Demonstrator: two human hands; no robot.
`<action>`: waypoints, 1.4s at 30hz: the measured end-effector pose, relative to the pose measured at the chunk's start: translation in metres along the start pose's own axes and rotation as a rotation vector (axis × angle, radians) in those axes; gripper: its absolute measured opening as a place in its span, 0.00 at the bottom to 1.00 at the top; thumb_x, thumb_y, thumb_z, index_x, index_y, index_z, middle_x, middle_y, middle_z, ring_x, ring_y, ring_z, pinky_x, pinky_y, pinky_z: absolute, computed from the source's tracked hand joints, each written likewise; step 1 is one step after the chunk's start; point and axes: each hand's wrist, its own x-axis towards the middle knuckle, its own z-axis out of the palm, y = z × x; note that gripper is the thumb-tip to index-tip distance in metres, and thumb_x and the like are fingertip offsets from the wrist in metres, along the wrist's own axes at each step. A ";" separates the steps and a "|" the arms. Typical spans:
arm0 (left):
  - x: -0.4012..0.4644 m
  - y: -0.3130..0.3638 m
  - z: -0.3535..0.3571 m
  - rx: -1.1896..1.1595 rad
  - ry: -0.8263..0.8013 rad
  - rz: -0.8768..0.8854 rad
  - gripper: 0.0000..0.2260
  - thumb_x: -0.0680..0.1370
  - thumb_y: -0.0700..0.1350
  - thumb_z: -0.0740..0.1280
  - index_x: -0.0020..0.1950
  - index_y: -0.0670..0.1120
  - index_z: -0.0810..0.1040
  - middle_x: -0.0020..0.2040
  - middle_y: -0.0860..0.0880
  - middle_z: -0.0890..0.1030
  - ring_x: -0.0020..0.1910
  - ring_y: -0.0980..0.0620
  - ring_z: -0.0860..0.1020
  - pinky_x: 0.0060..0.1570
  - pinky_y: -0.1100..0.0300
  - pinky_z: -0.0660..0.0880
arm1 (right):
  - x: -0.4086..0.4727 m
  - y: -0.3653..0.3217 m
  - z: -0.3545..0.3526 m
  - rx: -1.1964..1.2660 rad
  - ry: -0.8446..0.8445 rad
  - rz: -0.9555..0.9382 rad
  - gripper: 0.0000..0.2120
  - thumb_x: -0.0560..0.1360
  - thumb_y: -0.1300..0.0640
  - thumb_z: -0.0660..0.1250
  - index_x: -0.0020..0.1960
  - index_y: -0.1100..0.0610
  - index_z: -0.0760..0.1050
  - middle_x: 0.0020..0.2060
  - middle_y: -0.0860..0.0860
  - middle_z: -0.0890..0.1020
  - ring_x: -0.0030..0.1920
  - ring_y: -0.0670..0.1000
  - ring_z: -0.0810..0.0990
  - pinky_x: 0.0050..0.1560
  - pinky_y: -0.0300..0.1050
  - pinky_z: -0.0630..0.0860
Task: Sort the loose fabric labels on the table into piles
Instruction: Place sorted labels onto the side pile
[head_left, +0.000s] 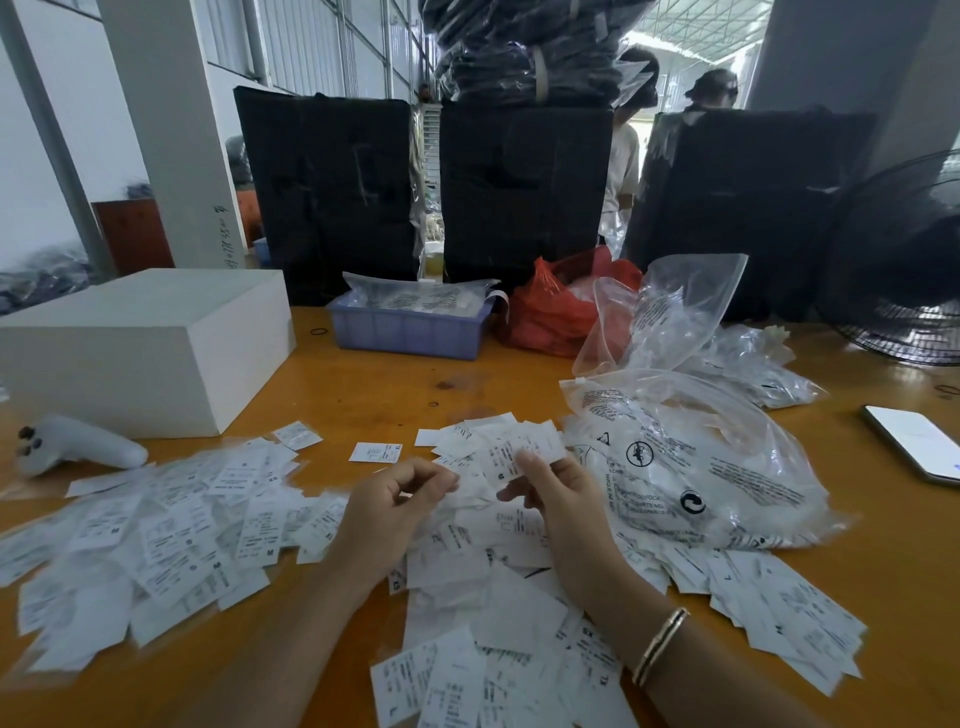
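White fabric labels (498, 525) lie heaped under both hands on the worktop (363, 384). Right hand (550, 493) fingers pinch one label (506, 457), seemingly reading its size; left hand (395, 499) fingers curl, apparently empty. Next: drop it on its matching pile.

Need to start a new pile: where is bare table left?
Bare wood lies between the white box, the blue bin and the clear bags, and between the bags and the phone. Labels crowd the near table around both hands.
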 end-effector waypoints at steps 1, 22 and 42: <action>0.000 0.000 0.000 0.019 0.002 0.010 0.07 0.72 0.54 0.67 0.42 0.54 0.82 0.41 0.60 0.83 0.41 0.64 0.79 0.37 0.76 0.71 | -0.001 0.000 0.001 -0.037 0.002 -0.005 0.07 0.74 0.50 0.68 0.45 0.54 0.76 0.32 0.48 0.83 0.31 0.39 0.77 0.39 0.39 0.70; -0.001 0.003 0.003 0.263 0.218 0.194 0.07 0.74 0.44 0.70 0.43 0.57 0.77 0.39 0.62 0.79 0.43 0.67 0.77 0.38 0.76 0.72 | -0.013 0.004 0.029 -0.104 0.143 0.030 0.10 0.75 0.48 0.67 0.38 0.51 0.81 0.34 0.41 0.84 0.35 0.37 0.80 0.34 0.32 0.71; -0.001 0.009 0.000 -0.146 0.128 -0.083 0.07 0.72 0.44 0.72 0.49 0.54 0.80 0.42 0.56 0.83 0.42 0.61 0.81 0.38 0.73 0.75 | -0.010 0.003 0.021 -0.420 0.020 -0.086 0.17 0.75 0.49 0.68 0.29 0.51 0.78 0.21 0.47 0.73 0.23 0.45 0.66 0.25 0.35 0.62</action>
